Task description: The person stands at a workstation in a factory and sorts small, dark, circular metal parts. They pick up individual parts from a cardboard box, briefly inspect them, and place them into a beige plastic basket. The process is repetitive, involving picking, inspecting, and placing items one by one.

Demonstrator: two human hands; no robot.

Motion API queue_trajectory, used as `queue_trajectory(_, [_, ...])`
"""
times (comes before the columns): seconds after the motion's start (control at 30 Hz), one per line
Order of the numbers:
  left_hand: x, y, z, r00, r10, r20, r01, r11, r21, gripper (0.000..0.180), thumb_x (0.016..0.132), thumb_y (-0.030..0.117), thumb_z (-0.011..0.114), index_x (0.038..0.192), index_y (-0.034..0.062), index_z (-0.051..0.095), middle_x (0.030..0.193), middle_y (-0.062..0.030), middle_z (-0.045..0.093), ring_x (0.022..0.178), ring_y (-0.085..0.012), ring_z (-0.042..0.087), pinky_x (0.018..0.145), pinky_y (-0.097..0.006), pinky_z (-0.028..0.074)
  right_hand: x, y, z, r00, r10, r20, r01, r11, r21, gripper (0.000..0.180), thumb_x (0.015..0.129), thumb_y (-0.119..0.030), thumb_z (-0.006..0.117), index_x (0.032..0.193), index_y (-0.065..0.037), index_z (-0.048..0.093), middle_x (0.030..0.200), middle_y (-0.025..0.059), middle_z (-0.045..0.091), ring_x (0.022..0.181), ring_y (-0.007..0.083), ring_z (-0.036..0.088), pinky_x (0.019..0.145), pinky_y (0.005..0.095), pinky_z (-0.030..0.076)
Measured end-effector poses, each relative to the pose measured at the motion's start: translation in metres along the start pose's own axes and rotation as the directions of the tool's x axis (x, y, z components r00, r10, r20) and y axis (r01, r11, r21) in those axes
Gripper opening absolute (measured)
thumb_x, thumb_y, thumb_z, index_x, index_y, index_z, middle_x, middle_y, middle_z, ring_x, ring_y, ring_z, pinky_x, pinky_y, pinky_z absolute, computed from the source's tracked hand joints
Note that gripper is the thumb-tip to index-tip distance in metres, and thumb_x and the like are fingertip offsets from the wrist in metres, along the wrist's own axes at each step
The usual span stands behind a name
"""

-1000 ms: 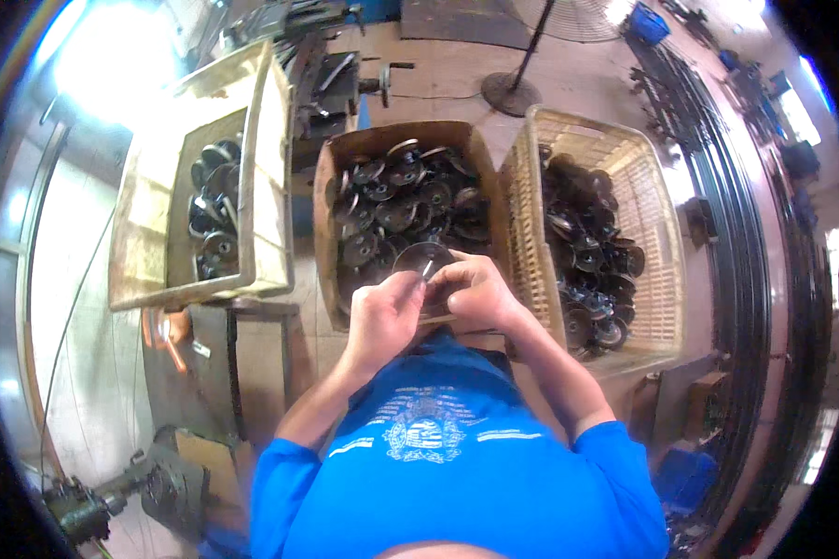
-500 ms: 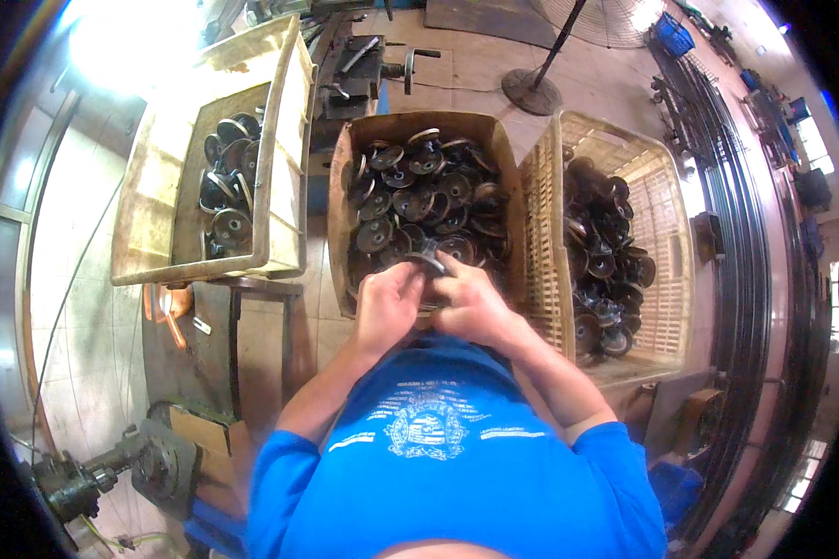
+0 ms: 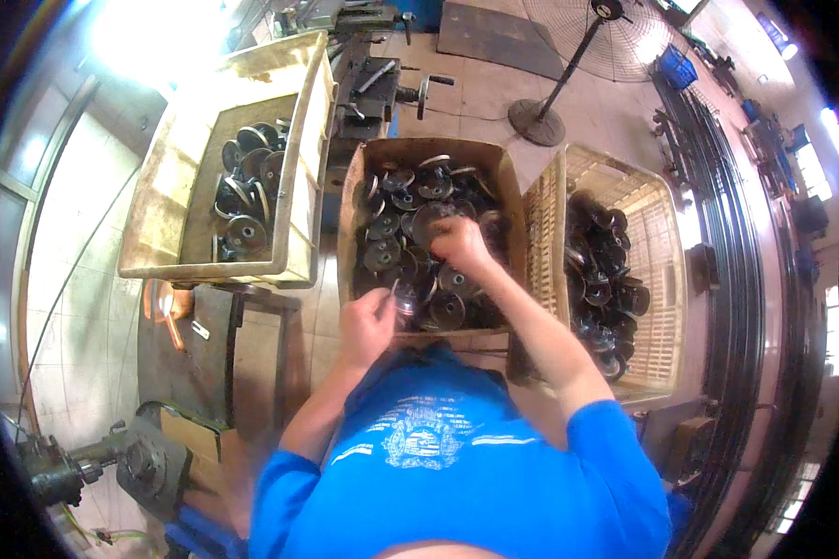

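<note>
The person wears a bright blue short-sleeved T-shirt (image 3: pixel 401 512). White printing crosses the chest: a round, ornate emblem (image 3: pixel 426 440) in the middle, small rows of lettering (image 3: pixel 423 403) above it, and a slim slanting band (image 3: pixel 501 435) to its right. The sleeves (image 3: pixel 613 438) are plain blue; forearms (image 3: pixel 541 326) and hands (image 3: pixel 367 326) are bare.

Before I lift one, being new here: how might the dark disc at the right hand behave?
The dark disc looks metallic, so probably stiff and heavy for its size. Its round outline could let it roll. Similar discs crowd it, so it may snag.
</note>
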State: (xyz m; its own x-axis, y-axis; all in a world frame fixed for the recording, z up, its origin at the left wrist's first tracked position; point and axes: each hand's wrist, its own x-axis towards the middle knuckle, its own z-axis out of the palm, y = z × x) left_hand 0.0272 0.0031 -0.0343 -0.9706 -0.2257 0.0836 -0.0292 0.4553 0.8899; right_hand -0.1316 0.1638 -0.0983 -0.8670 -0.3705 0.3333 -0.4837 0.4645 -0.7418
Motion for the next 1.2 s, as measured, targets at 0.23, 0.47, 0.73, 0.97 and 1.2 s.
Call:
queue_trajectory(0.23, [-0.007, -0.039, -0.047, 0.941, -0.338, 0.006, 0.333, 0.925, -0.183, 0.023, 0.084, 0.015, 0.059, 0.094, -0.0053, 0.061, 0.069, -0.0061, 0.062, 0.062, -0.0116, 0.056, 0.053, -0.027, 0.045, 0.092, 0.133, 0.065, 0.874, 0.382, 0.299, -0.112, 0.758, -0.643, 0.018, 0.072, -0.023, 0.057, 0.075, -0.008, 0.068, 0.072, 0.0075, 0.066, 0.069, 0.0238, 0.064, 0.062, 0.0353, 0.051])
queue_trajectory(0.47, [-0.031, -0.069, -0.056, 0.889, -0.443, -0.113, 0.394, 0.868, -0.301, 0.023, 0.087, 0.015, 0.054, 0.095, -0.0063, 0.058, 0.052, -0.0009, 0.046, 0.041, -0.0078, 0.043, 0.037, -0.022, 0.033, 0.076, 0.047, 0.045, 0.869, 0.450, 0.207, -0.406, 0.886, -0.223, 0.023, 0.062, -0.021, 0.059, 0.073, -0.002, 0.065, 0.079, 0.0173, 0.064, 0.081, 0.0309, 0.062, 0.073, 0.0375, 0.050])
queue_trajectory(0.73, [0.002, -0.041, -0.012, 0.943, -0.309, 0.122, 0.331, 0.906, -0.262, 0.018, 0.087, 0.016, 0.056, 0.092, -0.0010, 0.059, 0.057, -0.0006, 0.050, 0.042, -0.0073, 0.046, 0.035, -0.020, 0.032, -0.095, 0.015, -0.258, 0.953, 0.303, -0.005, -0.297, 0.931, -0.213, 0.032, 0.060, -0.012, 0.059, 0.090, -0.003, 0.065, 0.078, 0.0136, 0.063, 0.068, 0.0245, 0.060, 0.064, 0.0352, 0.049])
queue_trajectory(0.97, [0.016, -0.030, 0.017, 0.919, -0.272, 0.286, 0.362, 0.870, -0.335, 0.019, 0.087, 0.016, 0.057, 0.094, -0.0012, 0.057, 0.055, -0.0008, 0.050, 0.041, -0.0072, 0.045, 0.035, -0.020, 0.035, -0.248, 0.059, -0.315, 0.818, 0.569, 0.083, -0.428, 0.699, -0.573, 0.018, 0.056, -0.017, 0.057, 0.065, -0.003, 0.066, 0.078, 0.0184, 0.064, 0.081, 0.0298, 0.063, 0.070, 0.0371, 0.051])
queue_trajectory(1.2, [0.017, -0.020, 0.025, 0.903, -0.275, 0.329, 0.376, 0.878, -0.296, 0.017, 0.086, 0.014, 0.058, 0.092, -0.0014, 0.057, 0.055, -0.0007, 0.051, 0.042, -0.0073, 0.047, 0.035, -0.019, 0.036, -0.268, 0.129, -0.292, 0.683, 0.729, 0.053, -0.692, 0.668, -0.273, 0.024, 0.065, -0.022, 0.061, 0.081, -0.004, 0.067, 0.085, 0.0162, 0.065, 0.073, 0.0271, 0.062, 0.069, 0.0327, 0.049])
